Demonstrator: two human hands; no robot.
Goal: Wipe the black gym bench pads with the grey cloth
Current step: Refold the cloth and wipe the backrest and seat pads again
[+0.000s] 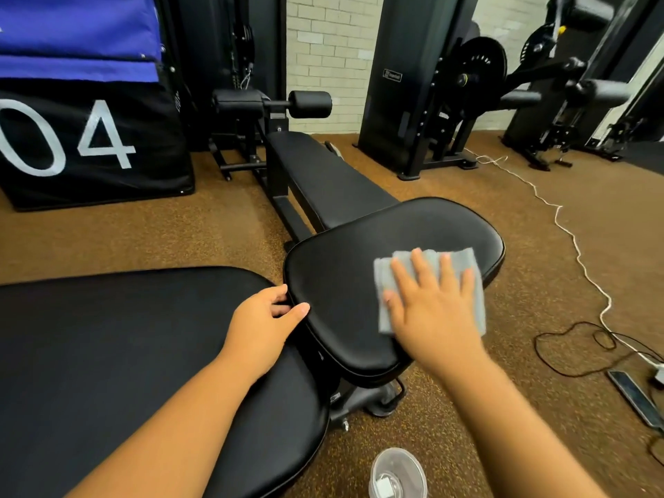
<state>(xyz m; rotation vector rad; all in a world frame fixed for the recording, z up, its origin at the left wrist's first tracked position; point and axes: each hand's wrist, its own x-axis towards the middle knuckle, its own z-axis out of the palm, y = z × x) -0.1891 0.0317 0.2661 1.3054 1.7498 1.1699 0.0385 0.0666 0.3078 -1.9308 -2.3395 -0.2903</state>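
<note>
— What do you see, from the left?
— My left hand curls round the near edge of the rounded black vinyl seat pad.
— And the right?
— My right hand, fingers spread flat, presses the folded grey cloth onto that pad.

Brown speckled floor: benches standing, white cable right, phone near-right, clear plastic cup near.
</note>
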